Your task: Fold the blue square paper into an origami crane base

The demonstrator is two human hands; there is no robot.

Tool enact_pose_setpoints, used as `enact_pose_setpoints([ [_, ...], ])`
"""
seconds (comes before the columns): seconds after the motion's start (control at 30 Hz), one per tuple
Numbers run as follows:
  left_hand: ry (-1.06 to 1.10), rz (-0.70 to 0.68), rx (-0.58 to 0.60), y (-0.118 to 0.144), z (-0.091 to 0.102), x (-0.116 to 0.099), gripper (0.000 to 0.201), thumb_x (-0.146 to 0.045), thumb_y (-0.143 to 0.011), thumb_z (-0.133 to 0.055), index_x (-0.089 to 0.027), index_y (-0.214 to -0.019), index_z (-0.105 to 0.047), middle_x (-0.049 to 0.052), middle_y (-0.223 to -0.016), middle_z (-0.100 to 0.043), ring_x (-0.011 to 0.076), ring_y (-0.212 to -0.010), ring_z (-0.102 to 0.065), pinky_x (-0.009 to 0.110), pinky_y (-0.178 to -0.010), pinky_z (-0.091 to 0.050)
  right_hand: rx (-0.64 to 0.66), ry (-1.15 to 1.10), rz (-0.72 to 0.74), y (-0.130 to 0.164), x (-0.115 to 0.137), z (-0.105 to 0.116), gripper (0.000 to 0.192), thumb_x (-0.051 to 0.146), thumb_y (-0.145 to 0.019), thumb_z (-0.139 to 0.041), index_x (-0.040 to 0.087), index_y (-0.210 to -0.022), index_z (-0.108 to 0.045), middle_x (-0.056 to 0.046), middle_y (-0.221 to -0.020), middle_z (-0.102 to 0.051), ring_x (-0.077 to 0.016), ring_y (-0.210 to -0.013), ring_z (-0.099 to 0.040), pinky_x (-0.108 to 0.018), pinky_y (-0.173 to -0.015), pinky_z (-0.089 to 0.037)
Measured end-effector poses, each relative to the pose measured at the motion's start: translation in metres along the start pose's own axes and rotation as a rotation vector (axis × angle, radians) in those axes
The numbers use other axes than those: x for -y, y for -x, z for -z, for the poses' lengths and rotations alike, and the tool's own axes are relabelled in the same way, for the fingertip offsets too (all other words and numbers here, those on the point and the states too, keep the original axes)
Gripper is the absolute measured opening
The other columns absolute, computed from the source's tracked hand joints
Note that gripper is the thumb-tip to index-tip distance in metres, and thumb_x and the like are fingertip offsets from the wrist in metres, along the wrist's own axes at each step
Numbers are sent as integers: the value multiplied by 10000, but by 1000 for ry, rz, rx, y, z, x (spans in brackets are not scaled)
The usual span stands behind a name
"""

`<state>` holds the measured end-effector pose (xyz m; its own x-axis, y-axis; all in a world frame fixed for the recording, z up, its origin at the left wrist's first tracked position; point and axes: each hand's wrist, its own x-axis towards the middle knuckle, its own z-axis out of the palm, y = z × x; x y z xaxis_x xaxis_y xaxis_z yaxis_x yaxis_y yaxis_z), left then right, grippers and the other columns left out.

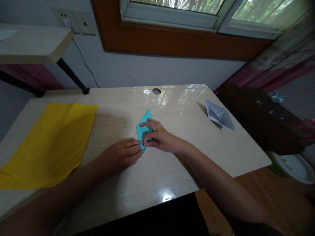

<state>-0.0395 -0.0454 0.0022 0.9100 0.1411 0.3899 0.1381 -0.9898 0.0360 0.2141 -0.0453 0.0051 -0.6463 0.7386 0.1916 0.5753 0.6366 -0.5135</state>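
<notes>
A sheet of turquoise paper point(147, 114), folded into a narrow kite shape with pointed ends, lies on the table in the middle of the head view. My left hand point(125, 151) comes from the lower left, its fingertips closed together and pressing on the paper's lower left edge. Over the paper's right side is my right hand point(159, 136). Its thumb and index finger pinch at the lower part, while another finger rests higher on the sheet. The right fingers hide part of the folds, and the lower tip shows between both hands.
A large yellow sheet point(64, 141) lies at the left of the pale table point(118, 98). A folded white paper boat point(219, 115) sits at the right. A raised shelf point(36, 42) stands at the back left. A cable hole point(156, 91) is near the rear edge.
</notes>
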Motion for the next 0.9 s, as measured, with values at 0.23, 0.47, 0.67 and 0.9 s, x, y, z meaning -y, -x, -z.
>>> enact_pose_setpoints([
  [0.23, 2, 4, -11, 0, 0, -1, 194, -119, -970, -549, -137, -1129, -659, 85, -1047, -714, 218, -1098, -656, 398, -996, -570, -21, 9, -36, 1, 5, -2, 52, 301, -902, -702, 253, -908, -721, -52, -1452, -474, -272, -1443, -335, -537, -1206, -251],
  [0.47, 16, 3, -24, 1, -1, 0, 197, -119, -962, -565, -119, -1137, -655, 88, -1061, -715, 221, -1117, -652, 389, -996, -574, -24, 1, -129, 1, 12, -6, 35, 266, -877, -712, 232, -883, -703, -54, -1481, -449, -322, -1477, -273, -557, -1172, -306],
  [0.67, -14, -8, -32, -2, 2, -1, 182, -114, -969, -552, -122, -1107, -670, 86, -1040, -721, 218, -1078, -665, 389, -987, -584, -27, -12, -145, 0, 13, -6, 41, 237, -865, -715, 230, -898, -691, -66, -1480, -447, -332, -1476, -269, -572, -1167, -307],
  [0.9, -25, -13, -25, -3, 4, -1, 184, -116, -974, -544, -125, -1104, -674, 83, -1054, -723, 220, -1078, -667, 391, -990, -582, -33, 12, -142, 1, 13, -7, 63, 268, -878, -707, 219, -903, -676, -76, -1473, -456, -329, -1476, -274, -553, -1173, -310],
])
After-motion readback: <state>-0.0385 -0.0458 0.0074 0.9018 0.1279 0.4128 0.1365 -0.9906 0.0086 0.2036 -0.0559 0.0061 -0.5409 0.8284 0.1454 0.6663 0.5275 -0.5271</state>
